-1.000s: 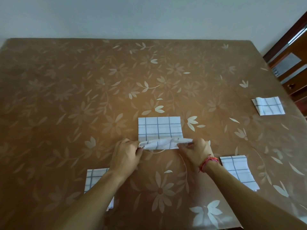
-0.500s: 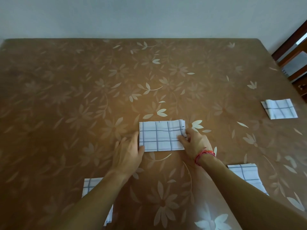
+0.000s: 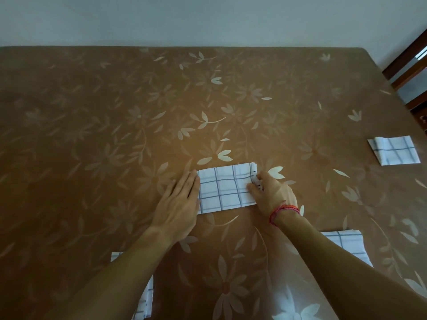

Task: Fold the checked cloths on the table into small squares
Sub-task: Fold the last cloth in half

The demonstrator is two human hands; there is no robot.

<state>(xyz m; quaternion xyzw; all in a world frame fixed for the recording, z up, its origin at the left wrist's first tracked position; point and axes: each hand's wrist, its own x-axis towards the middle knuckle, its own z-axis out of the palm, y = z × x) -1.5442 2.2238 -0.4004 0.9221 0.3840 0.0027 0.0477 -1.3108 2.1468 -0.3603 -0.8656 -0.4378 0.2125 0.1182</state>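
checked cloth [image 3: 225,188], folded strip: left edge touched by flat, straight-fingered left hand [image 3: 178,204], right end pinched by right hand [image 3: 272,192]; layers liable to be skewed if pinch slips.

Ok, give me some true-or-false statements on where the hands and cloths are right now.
1. The left hand lies flat at the centre cloth's left edge. True.
2. The right hand is clear of that cloth. False: its fingers pinch the right edge.
3. Four checked cloths show on the table. True: also the far right cloth, near right cloth, near left cloth.
4. The centre cloth is a small square. False: it is a wide rectangle.
5. The red band is on the left wrist. False: right wrist.
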